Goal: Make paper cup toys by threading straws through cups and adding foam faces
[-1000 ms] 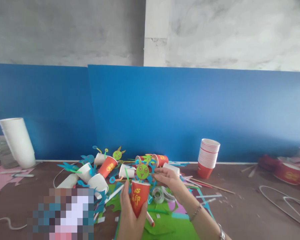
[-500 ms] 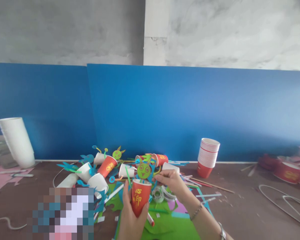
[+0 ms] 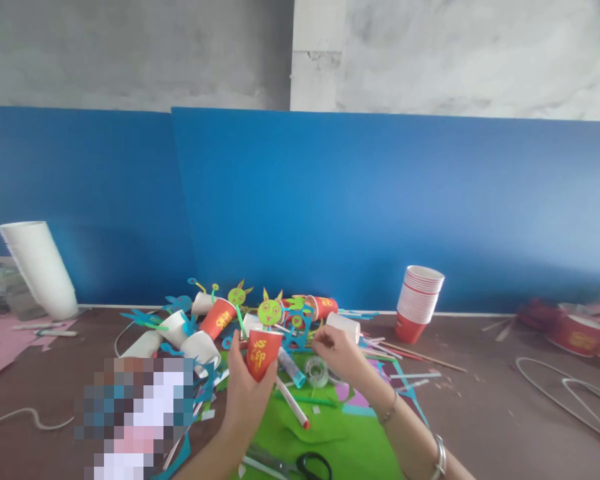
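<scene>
My left hand (image 3: 250,393) is wrapped round a red paper cup (image 3: 264,353) with yellow characters, held upright above the green paper. A green cat-like face (image 3: 270,312) with pointed ears rises from the cup's rim, and a green strip (image 3: 241,321) stands at its left side. To the right of the cup, my right hand (image 3: 333,343) has its fingers pinched together beside a blue paper cut-out (image 3: 298,333); what they hold, if anything, is too small to make out. A roll of clear tape (image 3: 317,371) lies just below that hand.
Decorated cups (image 3: 220,319) lie heaped behind my hands. Black-handled scissors (image 3: 314,465) and a white marker (image 3: 293,403) lie on green paper (image 3: 330,440). Cup stacks stand at right (image 3: 420,303) and far left (image 3: 40,270). A blue panel (image 3: 355,213) rises behind.
My left hand has moved the cup left and slightly up, away from my right hand. My right hand has shifted slightly. The view has tilted down, and the scissors now show.
</scene>
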`<state>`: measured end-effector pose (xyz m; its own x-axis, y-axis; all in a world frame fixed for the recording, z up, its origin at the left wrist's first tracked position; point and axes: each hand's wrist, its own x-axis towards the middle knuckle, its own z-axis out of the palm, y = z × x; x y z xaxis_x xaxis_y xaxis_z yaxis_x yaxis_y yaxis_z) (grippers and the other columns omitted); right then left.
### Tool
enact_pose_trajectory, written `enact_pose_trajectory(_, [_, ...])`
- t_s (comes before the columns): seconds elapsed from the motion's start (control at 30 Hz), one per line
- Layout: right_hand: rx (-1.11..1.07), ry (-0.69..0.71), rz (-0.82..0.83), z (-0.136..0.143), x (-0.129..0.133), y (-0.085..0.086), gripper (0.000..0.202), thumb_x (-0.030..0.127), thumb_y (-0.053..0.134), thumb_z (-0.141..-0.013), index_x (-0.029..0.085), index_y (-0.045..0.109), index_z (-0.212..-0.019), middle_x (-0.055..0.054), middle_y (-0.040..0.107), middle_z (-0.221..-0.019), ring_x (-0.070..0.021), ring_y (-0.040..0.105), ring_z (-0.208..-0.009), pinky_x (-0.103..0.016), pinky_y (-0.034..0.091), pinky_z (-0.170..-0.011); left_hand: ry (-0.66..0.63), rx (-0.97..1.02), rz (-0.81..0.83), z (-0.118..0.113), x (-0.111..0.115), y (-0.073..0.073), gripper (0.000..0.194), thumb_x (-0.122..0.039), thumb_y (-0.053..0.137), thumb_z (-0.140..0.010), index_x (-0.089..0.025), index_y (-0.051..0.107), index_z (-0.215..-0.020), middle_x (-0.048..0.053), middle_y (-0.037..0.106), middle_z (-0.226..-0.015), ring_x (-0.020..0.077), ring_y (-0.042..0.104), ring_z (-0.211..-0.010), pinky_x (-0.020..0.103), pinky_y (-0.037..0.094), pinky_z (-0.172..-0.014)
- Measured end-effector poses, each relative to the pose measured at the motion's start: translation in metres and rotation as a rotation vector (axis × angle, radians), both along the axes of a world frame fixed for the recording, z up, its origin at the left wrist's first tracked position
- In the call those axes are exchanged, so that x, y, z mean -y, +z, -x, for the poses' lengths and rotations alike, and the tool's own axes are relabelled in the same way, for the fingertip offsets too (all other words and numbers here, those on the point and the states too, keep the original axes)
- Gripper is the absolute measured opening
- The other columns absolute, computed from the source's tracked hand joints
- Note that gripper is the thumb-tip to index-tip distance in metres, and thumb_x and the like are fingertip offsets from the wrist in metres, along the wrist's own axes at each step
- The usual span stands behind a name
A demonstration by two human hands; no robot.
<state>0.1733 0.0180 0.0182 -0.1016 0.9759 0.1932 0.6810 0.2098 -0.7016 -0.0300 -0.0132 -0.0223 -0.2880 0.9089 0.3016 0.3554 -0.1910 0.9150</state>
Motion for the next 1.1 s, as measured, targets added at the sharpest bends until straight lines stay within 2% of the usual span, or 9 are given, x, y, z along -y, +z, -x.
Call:
enact_pose_trajectory(0.1, [0.143,0.048,0.068,0.002,0.008,0.005,0.022,0.023,0.056,-0.079,0.016,0.067,-0.061,-0.003,0.065,-0.057,-0.015,0.057,-0.056,-0.025,0.04,-0.056,0.01,-0.104,0.055,0.01,-0.01,-0.002,0.086,-0.037,0.056,-0.079,-0.004,0.014,-0.147,0.022,0.05,-0.127,0.0348,0.055,-0.117,0.048,0.046,-0.098])
enact_pose_trajectory(0.17, [0.231,0.083,0.1,0.006,0.014,0.008,0.026,0.022,0.056,-0.077,0.017,0.065,-0.053,-0.002,0.062,-0.05,-0.0137,0.054,-0.051,-0.024,0.036,-0.053,0.02,-0.161,0.084,0.013,-0.015,-0.008,0.083,-0.034,0.053,-0.081,-0.004,0.015,-0.147,0.024,0.047,-0.133,0.0366,0.051,-0.123,0.05,0.044,-0.1])
enact_pose_trajectory(0.27, [0.328,0.14,0.121,0.01,0.021,0.013,0.017,0.016,0.058,-0.072,0.018,0.071,-0.062,-0.003,0.068,-0.059,-0.0137,0.058,-0.057,-0.023,0.036,-0.056,0.058,-0.258,0.025,0.014,-0.02,-0.017,0.078,-0.028,0.053,-0.079,-0.003,0.02,-0.145,0.027,0.038,-0.143,0.0391,0.04,-0.134,0.053,0.037,-0.107])
enact_pose_trajectory(0.37, [0.405,0.202,0.145,0.009,0.026,0.018,0.021,0.011,0.055,-0.07,0.019,0.075,-0.072,-0.003,0.073,-0.071,-0.0148,0.063,-0.066,-0.023,0.038,-0.059,0.122,-0.362,-0.101,0.011,-0.02,-0.024,0.075,-0.024,0.054,-0.076,-0.003,0.027,-0.142,0.028,0.042,-0.14,0.0408,0.04,-0.132,0.057,0.036,-0.107])
enact_pose_trajectory(0.53, [0.496,0.354,0.242,0.009,0.034,0.019,0.015,0.012,0.065,-0.063,0.02,0.076,-0.069,-0.001,0.072,-0.067,-0.0146,0.063,-0.064,-0.021,0.037,-0.053,0.181,-0.498,-0.315,0.007,-0.012,-0.025,0.072,-0.02,0.054,-0.079,-0.013,0.025,-0.145,0.022,0.043,-0.14,0.0391,0.039,-0.132,0.06,0.034,-0.106])
enact_pose_trajectory(0.7, [0.523,0.313,0.232,0.023,0.044,0.005,0.03,0.024,0.078,-0.062,0.021,0.077,-0.092,-0.006,0.074,-0.08,-0.0212,0.065,-0.072,-0.025,0.039,-0.058,0.075,-0.552,-0.472,0.005,-0.001,-0.016,0.065,-0.017,0.051,-0.085,-0.018,0.027,-0.144,0.017,0.043,-0.141,0.0333,0.035,-0.135,0.054,0.033,-0.109])
enact_pose_trajectory(0.83, [0.523,0.29,0.22,0.032,0.048,0.0,0.024,0.022,0.079,-0.06,0.021,0.077,-0.084,-0.007,0.075,-0.081,-0.0235,0.066,-0.075,-0.026,0.039,-0.06,-0.059,-0.581,-0.545,0.004,0.007,-0.011,0.049,-0.012,0.047,-0.087,-0.02,0.042,-0.135,0.013,0.049,-0.137,0.0296,0.036,-0.136,0.05,0.036,-0.109])
enact_pose_trajectory(0.97, [0.483,0.283,0.19,0.03,0.048,0.005,0.012,0.014,0.071,-0.062,0.018,0.075,-0.073,-0.008,0.074,-0.075,-0.0224,0.065,-0.069,-0.026,0.036,-0.056,-0.202,-0.608,-0.542,0.003,0.011,-0.01,0.038,-0.011,0.048,-0.085,-0.02,0.055,-0.122,0.012,0.06,-0.126,0.028,0.05,-0.123,0.046,0.043,-0.102])
enact_pose_trajectory(1.1, [0.374,0.245,0.154,0.027,0.039,0.012,0.015,0.008,0.061,-0.063,0.015,0.073,-0.067,-0.008,0.073,-0.07,-0.02,0.063,-0.064,-0.025,0.037,-0.054,-0.438,-0.61,-0.514,0.001,0.016,-0.012,0.046,-0.011,0.05,-0.083,-0.019,0.053,-0.127,0.011,0.063,-0.124,0.0264,0.055,-0.119,0.043,0.047,-0.1])
